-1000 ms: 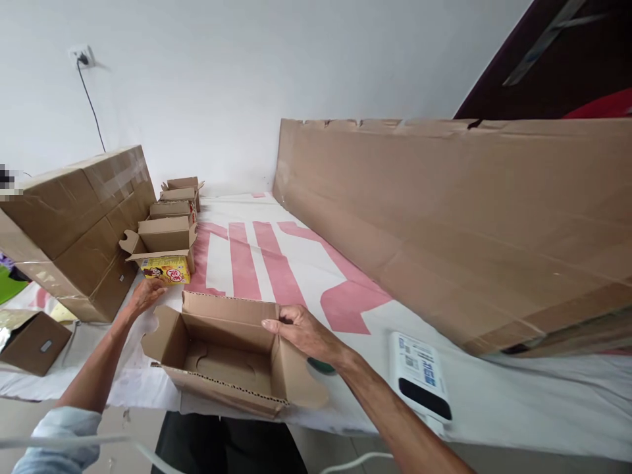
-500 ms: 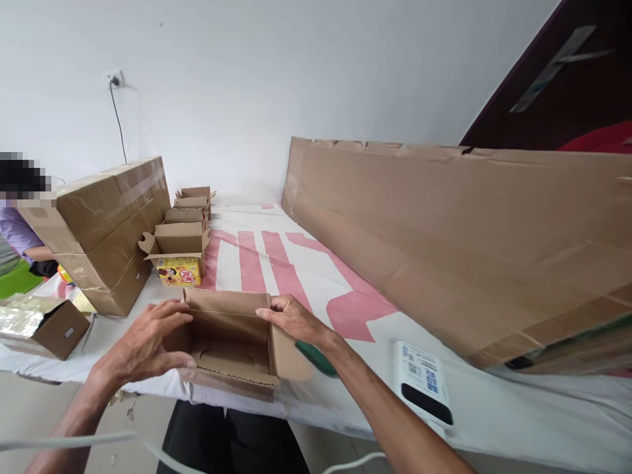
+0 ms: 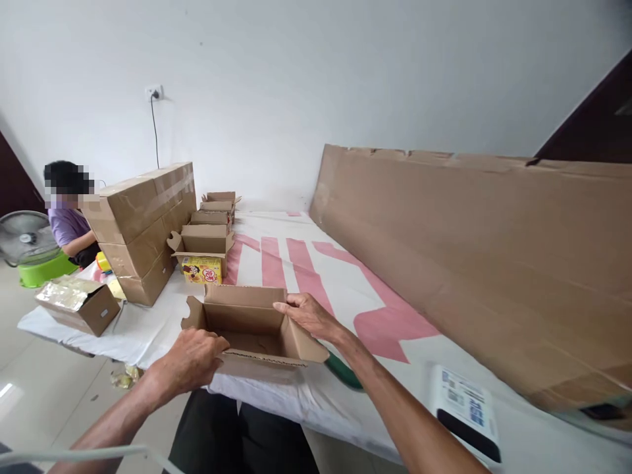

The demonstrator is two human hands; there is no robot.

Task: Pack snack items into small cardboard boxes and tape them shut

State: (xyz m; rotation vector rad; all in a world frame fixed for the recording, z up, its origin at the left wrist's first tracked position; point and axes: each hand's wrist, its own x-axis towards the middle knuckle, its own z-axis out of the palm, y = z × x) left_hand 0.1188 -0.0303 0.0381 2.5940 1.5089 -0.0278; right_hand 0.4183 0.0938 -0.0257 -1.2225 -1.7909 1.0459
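Foremost, left hand (image 3: 193, 357) grips the near-left rim of one open carton (image 3: 266, 368). Carton sits at near edge of table (image 3: 153, 339), long axis running crosswise between the hands. Right hand (image 3: 309, 316) pinches its far-right corner. Beyond, leftward: yellow printed box (image 3: 201, 271), row of further cartons (image 3: 204, 232).

Left fingers (image 3: 216, 343) and right fingers (image 3: 297, 301) holding an open cardboard box (image 3: 249, 318), yellow pack (image 3: 201, 270) beyond, stacked cartons (image 3: 141, 224) at left
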